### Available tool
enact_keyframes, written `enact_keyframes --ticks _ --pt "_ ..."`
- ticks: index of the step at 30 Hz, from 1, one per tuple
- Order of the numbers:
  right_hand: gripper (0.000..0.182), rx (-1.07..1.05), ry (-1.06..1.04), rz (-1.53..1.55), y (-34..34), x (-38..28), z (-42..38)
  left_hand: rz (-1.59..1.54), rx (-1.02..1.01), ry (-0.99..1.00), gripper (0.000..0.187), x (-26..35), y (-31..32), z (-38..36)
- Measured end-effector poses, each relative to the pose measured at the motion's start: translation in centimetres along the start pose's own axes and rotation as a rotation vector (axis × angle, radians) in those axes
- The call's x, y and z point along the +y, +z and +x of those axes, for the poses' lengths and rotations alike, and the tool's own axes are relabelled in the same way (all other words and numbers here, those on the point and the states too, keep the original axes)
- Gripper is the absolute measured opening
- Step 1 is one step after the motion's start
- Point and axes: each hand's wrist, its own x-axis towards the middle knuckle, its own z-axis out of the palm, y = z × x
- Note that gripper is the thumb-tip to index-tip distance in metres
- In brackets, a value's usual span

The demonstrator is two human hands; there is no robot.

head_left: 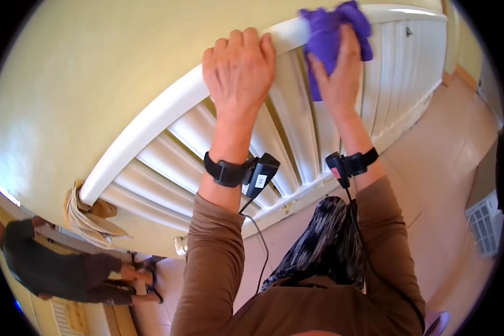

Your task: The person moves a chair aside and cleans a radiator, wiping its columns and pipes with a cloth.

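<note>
A white ribbed radiator (285, 134) with a smooth rounded top rail runs along the wall before me. My left hand (239, 70) rests over that rail, fingers curled onto its far side and fingertips hidden. To its right, my right hand (341, 78) holds a bunched purple cloth (326, 42) against the rail and upper ribs. The cloth drapes over the top and partly down the front. Both wrists wear black straps with small black devices and cables.
A beige cloth (89, 218) hangs at the radiator's left end, above a valve (180, 245). At lower left another person (56, 263) in dark clothes is present. A grey and white crate-like object (483, 224) stands at right on the pinkish tiled floor (409, 185).
</note>
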Motion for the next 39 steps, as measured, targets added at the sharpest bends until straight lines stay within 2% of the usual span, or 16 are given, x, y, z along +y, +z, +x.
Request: enact_keyframes --ticks 3,7,8,10,11,14,20,21,24,25,28,32,33,35,37,39 --pt "0.072 0.066 0.148 0.07 0.2 -0.4 0.5 0.017 -0.017 -0.023 0.016 0.5 -0.1 0.0" --pt "0.072 0.17 0.199 -0.012 1.9 -2.4 -1.4 0.022 0.058 -0.01 0.015 0.3 0.3 -0.2" --pt "0.073 0.15 0.133 -0.083 1.8 -2.5 -2.7 0.001 0.045 -0.01 0.015 0.4 0.6 -0.4" --pt "0.078 0.076 0.126 -0.08 0.9 -2.1 -5.4 0.082 0.149 0.067 0.022 -0.2 1.7 -0.3" --pt "0.079 0.043 0.139 -0.07 0.4 -1.6 -6.8 0.121 0.103 0.079 0.021 -0.3 1.7 -0.4" --pt "0.084 -0.038 0.251 0.016 -1.3 -0.7 -11.5 0.143 0.078 0.089 0.018 -0.2 1.2 -0.5" --pt "0.073 -0.099 0.581 -0.029 -3.3 0.0 -21.3 0.126 0.002 0.026 0.02 0.1 0.6 -0.5" --pt "0.073 -0.095 0.582 -0.031 -3.7 0.0 -22.7 0.124 0.005 0.028 0.02 0.1 0.6 -0.5" --pt "0.077 -0.223 0.791 -0.11 -4.9 0.6 -26.6 0.136 -0.007 0.022 0.021 -0.1 0.8 -0.4" --pt "0.077 -0.219 0.791 -0.121 -5.1 1.0 -27.9 0.165 0.003 0.04 0.021 -0.3 0.9 -0.4" --pt "0.077 -0.26 1.012 -0.069 -6.1 2.2 -32.5 0.177 0.004 0.071 0.021 -0.2 0.8 -0.5" --pt "0.078 -0.289 1.234 -0.062 -6.0 2.0 -31.1 0.149 0.01 0.073 0.021 -0.1 0.7 -0.4" --pt "0.074 -0.243 1.324 0.009 -5.4 2.5 -30.5 0.146 0.001 0.068 0.021 -0.1 0.6 -0.4" --pt "0.071 -0.033 1.475 0.363 -4.9 2.6 -27.1 0.137 0.003 0.066 0.021 -0.1 0.5 -0.4" --pt "0.07 -0.007 1.442 0.471 -5.0 1.5 -21.4 0.141 -0.008 0.063 0.021 -0.1 0.4 -0.5" --pt "0.068 0.06 1.136 0.456 -3.5 1.1 -17.5 0.168 -0.027 0.068 0.021 0.0 0.2 -0.4"
